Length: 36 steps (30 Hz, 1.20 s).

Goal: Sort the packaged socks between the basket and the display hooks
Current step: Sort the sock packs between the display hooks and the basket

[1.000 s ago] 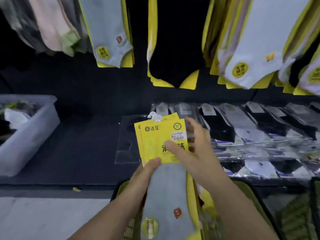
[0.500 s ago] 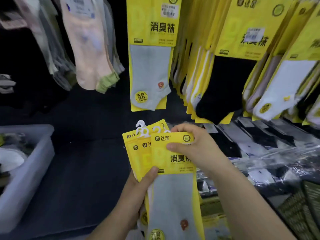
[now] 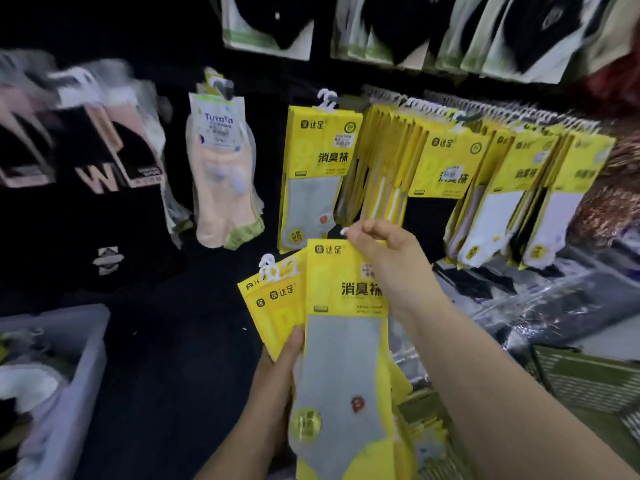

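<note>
Dark display wall (image 3: 277, 74), packed with carded socks on hooks. Landmark is the hanging pack (image 3: 313, 178): yellow card, grey sock, alone on its hook. Step in hand, my read: match and hang. The front pack (image 3: 343, 341) has the same card and the same grey sock as the hanging pack, so it most likely belongs on that hook. The front pack sits directly below the hanging pack, its top edge just short of that pack's toe. The right hand (image 3: 384, 258) pinches the front pack's top edge, just below and right of the hanging pack. The front pack's own hanger is probably hidden under that pinch; can't confirm. The left hand (image 3: 277, 368), further below the hanging pack, grips a fan of packs (image 3: 273, 299), thumb across their cards. The front pack's lower half lies against that same hand. Next move calls for lifting the front pack clear of the fan, raising it to the white hanger (image 3: 327, 98) at the top of the hanging pack, and threading it on in front. The row of yellow packs (image 3: 485, 174) right of the hanging pack is dense, so aim matters. Basket (image 3: 571, 355) is well below and right of the hanging pack; clear bin (image 3: 79, 358) is well below and left.
</note>
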Motion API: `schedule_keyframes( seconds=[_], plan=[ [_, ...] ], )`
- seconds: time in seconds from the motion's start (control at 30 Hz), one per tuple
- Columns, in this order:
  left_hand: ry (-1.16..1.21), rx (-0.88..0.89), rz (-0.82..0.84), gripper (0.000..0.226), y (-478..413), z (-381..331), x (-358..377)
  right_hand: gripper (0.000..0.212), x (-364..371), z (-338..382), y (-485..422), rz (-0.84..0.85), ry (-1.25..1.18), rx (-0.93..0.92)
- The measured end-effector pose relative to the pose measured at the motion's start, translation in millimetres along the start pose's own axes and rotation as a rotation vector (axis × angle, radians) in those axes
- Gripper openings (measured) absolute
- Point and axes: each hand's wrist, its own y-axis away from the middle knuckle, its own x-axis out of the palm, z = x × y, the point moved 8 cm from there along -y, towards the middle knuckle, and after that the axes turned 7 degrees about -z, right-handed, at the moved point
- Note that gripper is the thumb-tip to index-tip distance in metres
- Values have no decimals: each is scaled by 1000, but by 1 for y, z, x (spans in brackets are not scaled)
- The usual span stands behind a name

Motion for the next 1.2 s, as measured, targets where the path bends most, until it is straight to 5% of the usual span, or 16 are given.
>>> schedule_keyframes(
  seconds=[0.2, 0.37, 0.53, 0.7, 0.87, 0.93, 1.1, 1.2],
  plan=[
    [-90, 247, -198, 20, 1, -50, -30, 13, -28, 92, -46, -182, -88, -219],
    [-154, 301, -304, 35, 4, -72, -67, 15, -8, 126, -75, -121, -46, -324],
    [-160, 326, -287, 39, 16, -82, -77, 14, 15, 114, -103, -5, -42, -211],
    [-143, 315, -271, 40, 23, -84, -72, 12, 8, 93, -97, -208, -113, -212],
    [-84, 309, -247, 42, 23, -79, -49, 69, 27, 46, -27, -232, 115, -255],
    [-66, 289, -248, 45, 21, -74, -40, 76, 39, 37, 1, -183, 149, -305],
    [-62, 283, -212, 67, 21, -70, -18, 51, 60, 22, 26, 114, 228, -336],
    [-33, 281, -186, 81, 19, -68, -11, 32, 50, 21, 17, 110, 88, -226]
  ],
)
